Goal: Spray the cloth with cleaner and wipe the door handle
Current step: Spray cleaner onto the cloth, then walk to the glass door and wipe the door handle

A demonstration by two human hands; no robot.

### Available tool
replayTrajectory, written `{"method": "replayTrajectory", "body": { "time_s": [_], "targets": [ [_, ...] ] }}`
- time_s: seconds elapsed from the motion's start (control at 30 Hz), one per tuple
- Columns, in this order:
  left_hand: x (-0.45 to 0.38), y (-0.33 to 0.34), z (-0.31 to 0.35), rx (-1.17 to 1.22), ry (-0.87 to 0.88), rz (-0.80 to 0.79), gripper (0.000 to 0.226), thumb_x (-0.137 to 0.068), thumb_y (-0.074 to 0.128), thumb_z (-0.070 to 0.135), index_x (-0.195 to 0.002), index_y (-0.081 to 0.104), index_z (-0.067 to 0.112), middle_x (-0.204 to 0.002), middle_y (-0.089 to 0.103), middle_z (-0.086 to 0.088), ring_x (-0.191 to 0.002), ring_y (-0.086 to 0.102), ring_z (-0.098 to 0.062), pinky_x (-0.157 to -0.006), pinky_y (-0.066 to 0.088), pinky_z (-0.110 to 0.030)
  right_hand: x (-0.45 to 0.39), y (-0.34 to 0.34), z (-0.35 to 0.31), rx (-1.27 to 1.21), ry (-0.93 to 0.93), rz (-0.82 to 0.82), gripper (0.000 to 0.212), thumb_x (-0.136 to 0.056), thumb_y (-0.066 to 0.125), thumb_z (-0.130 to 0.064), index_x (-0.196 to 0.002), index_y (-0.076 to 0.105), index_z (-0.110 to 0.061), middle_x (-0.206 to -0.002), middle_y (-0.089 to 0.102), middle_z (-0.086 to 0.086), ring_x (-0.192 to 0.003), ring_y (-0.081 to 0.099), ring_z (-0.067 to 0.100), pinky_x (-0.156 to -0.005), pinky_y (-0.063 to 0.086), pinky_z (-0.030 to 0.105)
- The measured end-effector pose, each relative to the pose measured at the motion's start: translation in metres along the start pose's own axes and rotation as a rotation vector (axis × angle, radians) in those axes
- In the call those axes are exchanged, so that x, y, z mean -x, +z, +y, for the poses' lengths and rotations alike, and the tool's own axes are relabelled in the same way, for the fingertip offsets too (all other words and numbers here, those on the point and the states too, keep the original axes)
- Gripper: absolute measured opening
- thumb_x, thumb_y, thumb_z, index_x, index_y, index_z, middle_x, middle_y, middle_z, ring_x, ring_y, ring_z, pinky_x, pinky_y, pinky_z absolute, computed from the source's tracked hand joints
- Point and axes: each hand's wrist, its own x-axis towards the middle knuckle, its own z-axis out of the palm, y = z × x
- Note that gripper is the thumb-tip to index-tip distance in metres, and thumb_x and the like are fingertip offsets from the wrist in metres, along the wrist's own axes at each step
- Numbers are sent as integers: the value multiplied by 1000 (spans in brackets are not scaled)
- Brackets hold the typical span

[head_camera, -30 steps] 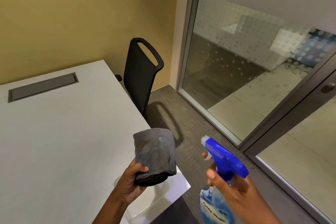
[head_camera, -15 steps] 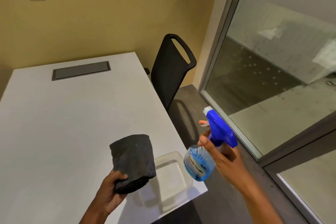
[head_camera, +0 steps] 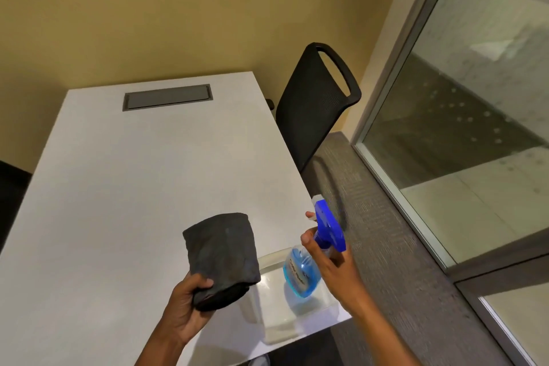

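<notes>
My left hand (head_camera: pixel 184 303) grips a folded dark grey cloth (head_camera: pixel 221 255) from below and holds it upright over the near part of the white table (head_camera: pixel 133 187). My right hand (head_camera: pixel 335 267) is wrapped around the neck of a spray bottle (head_camera: pixel 312 255) with a blue trigger head and clear blue body. The bottle hangs low over a clear plastic tray (head_camera: pixel 285 315) at the table's near right corner, its white nozzle tip pointing away from me. The door handle is out of view.
A black mesh chair (head_camera: pixel 312 107) stands at the table's right side. A glass partition with a grey frame (head_camera: pixel 421 196) runs along the right, over grey carpet (head_camera: pixel 386 246). A grey cable hatch (head_camera: pixel 167 97) is set in the table's far end.
The view has swung left and away from the glass door. My right hand has lowered the spray bottle from beside the cloth down over the clear tray. The cloth stays in my left hand.
</notes>
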Motion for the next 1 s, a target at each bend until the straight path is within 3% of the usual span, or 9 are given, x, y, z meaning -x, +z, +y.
{"method": "replayTrajectory", "body": {
  "time_s": [0.07, 0.17, 0.33, 0.43, 0.53, 0.77, 0.87, 0.93, 1.0],
  "targets": [
    [-1, -3, 2, 3, 3, 14, 50, -70, 45, -9, -114, 64, 5, -103, 77, -16, -89, 77, -33, -87, 55, -50, -3, 9, 14, 23, 21, -14, 54, -76, 69, -52, -123, 56, -28, -94, 69, -9, -99, 67, 3, -88, 55, 24],
    [-4, -8, 6, 12, -9, 35, 50, -69, 49, -8, -115, 63, 6, -102, 77, -16, -102, 67, -36, -88, 53, -50, -7, 20, 40, 57, 48, -30, 49, -83, 67, -37, -129, 55, -26, -107, 66, -14, -111, 64, 13, -101, 49, 36],
    [-8, -10, 8, 12, -23, 38, 51, -68, 46, -10, -114, 61, 6, -109, 69, -17, -105, 62, -37, -79, 61, -46, -8, 36, 68, 144, 74, -51, 47, -86, 68, -39, -129, 49, -40, -107, 62, -32, -108, 61, 1, -94, 50, 25],
    [-9, -10, 11, -2, -30, 40, 51, -68, 46, -10, -115, 61, 6, -111, 67, -17, -106, 61, -38, -79, 60, -47, -7, 45, 78, 160, 98, -23, 47, -82, 69, -46, -125, 49, -43, -102, 64, -26, -105, 62, 0, -85, 52, 17],
    [-11, -12, 14, -16, -37, 50, 52, -68, 47, -9, -117, 59, 7, -114, 64, -17, -108, 59, -38, -82, 58, -47, -7, 51, 83, 174, 90, -22, 56, -82, 69, -48, -131, 45, -38, -110, 62, -15, -106, 61, 0, -84, 52, 17],
    [-19, -16, 21, -21, -45, 35, 55, -68, 47, -9, -119, 60, 7, -115, 67, -18, -110, 60, -39, -91, 50, -54, -6, 58, 84, 169, 94, 4, 64, -82, 70, -45, -136, 41, -30, -111, 61, -17, -105, 59, -10, -74, 49, 5],
    [-24, -12, 24, -20, -41, 9, 55, -68, 47, -8, -119, 60, 9, -113, 69, -17, -111, 60, -38, -93, 49, -54, -3, 57, 82, 159, 92, 80, 66, -67, 73, -66, -119, 47, -34, -93, 68, -28, -97, 60, -16, -73, 51, 5],
    [-27, -6, 28, -19, -35, -19, 54, -68, 47, -8, -118, 61, 10, -107, 74, -16, -108, 63, -37, -92, 52, -50, -2, 53, 80, 151, 93, 70, 56, -77, 78, -44, -122, 50, -27, -99, 67, -24, -98, 65, -7, -85, 58, 20],
    [-29, 4, 34, -28, -29, -58, 52, -69, 48, -8, -116, 63, 10, -106, 75, -16, -105, 66, -36, -92, 53, -47, -1, 47, 73, 192, 66, 36, 68, -78, 78, -32, -136, 44, -26, -118, 60, -17, -104, 66, 7, -93, 56, 28]
  ]
}}
